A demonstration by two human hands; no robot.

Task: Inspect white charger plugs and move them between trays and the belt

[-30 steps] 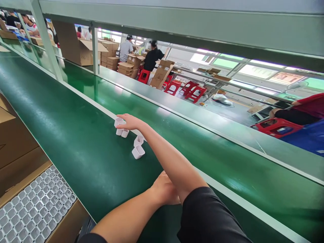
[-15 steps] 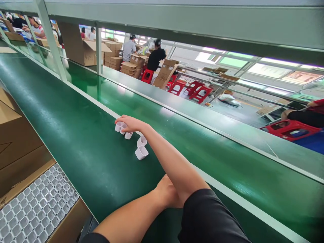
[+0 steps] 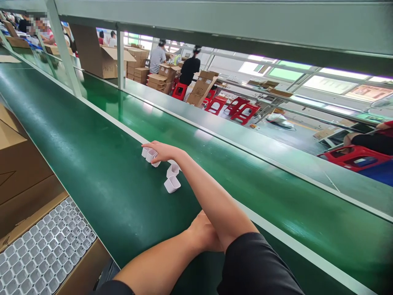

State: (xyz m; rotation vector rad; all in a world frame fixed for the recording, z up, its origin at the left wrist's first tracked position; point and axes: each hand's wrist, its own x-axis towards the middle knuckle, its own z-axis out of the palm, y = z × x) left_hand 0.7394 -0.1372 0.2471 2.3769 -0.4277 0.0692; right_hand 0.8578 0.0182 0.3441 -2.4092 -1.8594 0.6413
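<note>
My right hand (image 3: 161, 151) reaches forward over a small row of white, square-sided plastic cups (image 3: 150, 155) on the green conveyor belt (image 3: 101, 172). Its fingers stretch along the back of the row and the thumb comes down in front, so the cups sit between them. Part of the row is covered by the hand. Nearer to me, by the right forearm, a tilted white cup (image 3: 172, 184) touches another cup (image 3: 173, 170) behind it. My left hand (image 3: 204, 231) is low on the belt beneath the right forearm, which hides its fingers and anything in them.
At lower left, an open carton (image 3: 81, 272) holds many rows of similar cups; another brown carton (image 3: 24, 172) is beyond it. A pale rail (image 3: 123, 127) runs along the belt's far side. Overhead crosses a grey beam (image 3: 215, 24), with an upright post (image 3: 63, 49) at left.
The cups under my right hand sit slightly closer together, and its thumb has shifted a little. My left hand stays in place. The whole view has moved slightly.
</note>
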